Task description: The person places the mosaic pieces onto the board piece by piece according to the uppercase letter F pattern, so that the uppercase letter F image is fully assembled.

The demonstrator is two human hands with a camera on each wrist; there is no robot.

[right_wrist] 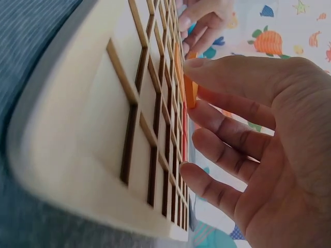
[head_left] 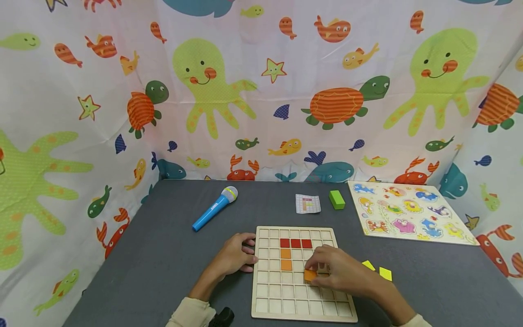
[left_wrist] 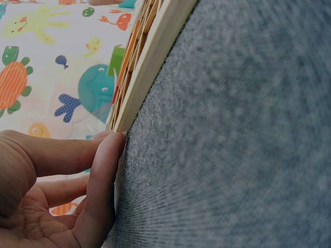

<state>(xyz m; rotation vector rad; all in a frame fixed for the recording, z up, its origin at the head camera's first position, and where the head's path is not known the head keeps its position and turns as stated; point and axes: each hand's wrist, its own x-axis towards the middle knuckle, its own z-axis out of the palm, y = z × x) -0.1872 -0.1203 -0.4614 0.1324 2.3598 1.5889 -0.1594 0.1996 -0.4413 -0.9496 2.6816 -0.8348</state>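
Note:
A square wooden grid board [head_left: 302,297] lies on the dark table, with red tiles [head_left: 296,244] in a row and orange tiles [head_left: 286,265] below the leftmost one. My right hand [head_left: 337,270] pinches another orange tile [right_wrist: 190,92] between thumb and fingers, tilted over the board's middle right; its other fingers spread loosely. Along the board's left edge, my left hand [head_left: 234,255] rests with fingertips touching the side. In the left wrist view, the thumb and a finger meet that wooden edge [left_wrist: 147,72]. The right hand covers some grid cells in the head view.
Yellow tiles [head_left: 385,274] lie right of the board, partly behind the right forearm. Behind the board are a small printed pattern card [head_left: 308,204] and a green block [head_left: 337,200]. A blue toy microphone [head_left: 215,209] lies back left, an animal puzzle board [head_left: 410,211] back right.

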